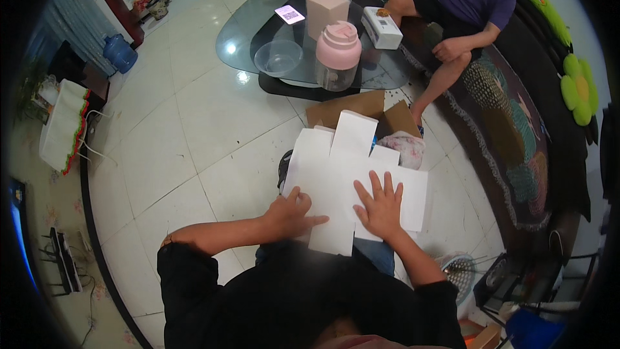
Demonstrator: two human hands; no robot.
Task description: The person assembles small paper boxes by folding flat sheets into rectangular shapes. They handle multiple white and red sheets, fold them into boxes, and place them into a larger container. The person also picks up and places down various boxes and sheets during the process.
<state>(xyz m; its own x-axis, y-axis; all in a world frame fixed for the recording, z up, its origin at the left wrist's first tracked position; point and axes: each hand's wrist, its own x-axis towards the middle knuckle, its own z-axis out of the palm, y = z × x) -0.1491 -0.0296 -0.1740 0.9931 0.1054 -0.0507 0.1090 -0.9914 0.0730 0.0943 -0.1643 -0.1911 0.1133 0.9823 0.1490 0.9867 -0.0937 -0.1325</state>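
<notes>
A white flat cardboard box blank [342, 181], unfolded with flaps on several sides, lies across my lap. Resting on its left edge is my left hand [289, 215], its fingers partly bent and apart, one digit stretched toward the middle. My right hand [380, 209] lies flat on the right half of the blank with fingers spread. Neither hand grips anything. Just beyond the blank stands an open brown cardboard box [342, 105], partly hidden by it. A pale patterned cloth or bag [403, 150] shows at that box's near right side.
A glass coffee table [239, 45] ahead holds a pink-lidded clear jar [338, 55], a clear bowl [278, 58], a beige box [326, 14], a lit phone [289, 15] and a tissue pack [382, 28]. Another person [468, 6] sits on the sofa [516, 148]. A mesh basket [460, 274] stands at right.
</notes>
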